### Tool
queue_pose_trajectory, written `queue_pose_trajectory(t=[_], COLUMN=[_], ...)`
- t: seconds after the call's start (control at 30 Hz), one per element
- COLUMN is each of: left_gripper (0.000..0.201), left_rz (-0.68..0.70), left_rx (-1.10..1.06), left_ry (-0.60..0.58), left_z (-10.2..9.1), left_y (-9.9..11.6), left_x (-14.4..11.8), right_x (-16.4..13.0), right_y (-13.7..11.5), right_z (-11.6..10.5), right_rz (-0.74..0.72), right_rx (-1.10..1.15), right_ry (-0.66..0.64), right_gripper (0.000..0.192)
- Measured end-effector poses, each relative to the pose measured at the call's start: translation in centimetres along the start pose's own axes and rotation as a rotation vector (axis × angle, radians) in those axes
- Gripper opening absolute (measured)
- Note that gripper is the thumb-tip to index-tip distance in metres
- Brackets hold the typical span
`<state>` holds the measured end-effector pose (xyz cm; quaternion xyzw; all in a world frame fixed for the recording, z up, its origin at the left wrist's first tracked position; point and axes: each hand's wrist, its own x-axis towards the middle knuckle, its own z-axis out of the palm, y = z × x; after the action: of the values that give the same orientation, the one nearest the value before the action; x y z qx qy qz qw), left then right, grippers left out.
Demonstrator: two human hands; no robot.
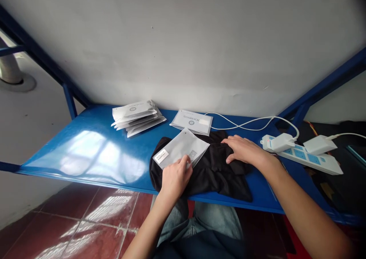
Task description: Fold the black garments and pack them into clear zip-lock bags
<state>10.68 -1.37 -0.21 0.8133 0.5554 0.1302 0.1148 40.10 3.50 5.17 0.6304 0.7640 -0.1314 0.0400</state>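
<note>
Frosted pouch atop rumpled black cloth

The cloth lay along the near edge of the surface, with a packet over its left part. The left hand was at that packet's near side; the right hand lay on the cloth, right of the packet. Just behind the cloth lay a second packet, and left of it a stack of packets, both before the wall. A cable ran rightward from beside the second packet to an adapter on the power strip, right of the cloth.
</note>
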Motion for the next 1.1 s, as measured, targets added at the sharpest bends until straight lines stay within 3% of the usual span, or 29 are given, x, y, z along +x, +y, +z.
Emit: queue_pose_trajectory(t=[0.1, 0.23, 0.33, 0.43, 0.57, 0.7, 0.83, 0.97, 1.03, 1.1], left_gripper=[0.016, 0.013, 0.019, 0.024, 0.019, 0.028, 0.026, 0.026, 0.025, 0.022], left_rz=[0.016, 0.061, 0.077, 0.077, 0.023, -0.084, 0.04, 0.204, 0.216, 0.206], left_rx=[-0.075, -0.241, -0.413, -0.461, -0.531, -0.627, -0.424, -0.11, -0.1, -0.148], left_ry=[0.013, 0.001, -0.003, 0.001, 0.032, 0.17, 0.283, 0.316, 0.301, 0.296], left_z=[-0.3, -1.1, -1.4, -1.5, -1.4, -1.4, -0.9, -0.1, 0.2, 0.3], left_y=[-0.3, -0.9, -1.7, -2.2, -2.2, -1.8, -1.0, -0.6, -0.7, -0.9], left_x=[-0.3, -0.4, -0.4, -0.3, -0.4, -0.7, -1.2, -1.8, -2.1, -2.1], right_x=[-1.6, -4.9, -6.1, -5.1, -2.6, -1.7, -1.5, -1.0, -0.9, -0.8], right_y=[1.3, 2.2, 0.1, -3.6, -7.1, -8.0, -8.4, -9.1, -9.3, -9.7], right_z=[-0.7, -1.7, -1.1, 1.1, 4.3, 4.6, 3.4, 3.8, 4.4, 5.0], right_rz=[-0.082, -0.069, -0.051, -0.146, -0.144, -0.142, -0.205, -0.091, 0.01, 0.046], right_rx=[0.095, 0.427, 0.749, 0.969, 0.896, 0.803, 0.804, 1.094, 1.247, 1.239], right_ry=[0.054, 0.112, 0.126, 0.186, 0.117, 0.093, 0.028, 0.095, 0.145, 0.201], right_gripper=[0.037, 0.051, 0.065, 0.072, 0.053, 0.04, 0.029, 0.05, 0.054, 0.052])
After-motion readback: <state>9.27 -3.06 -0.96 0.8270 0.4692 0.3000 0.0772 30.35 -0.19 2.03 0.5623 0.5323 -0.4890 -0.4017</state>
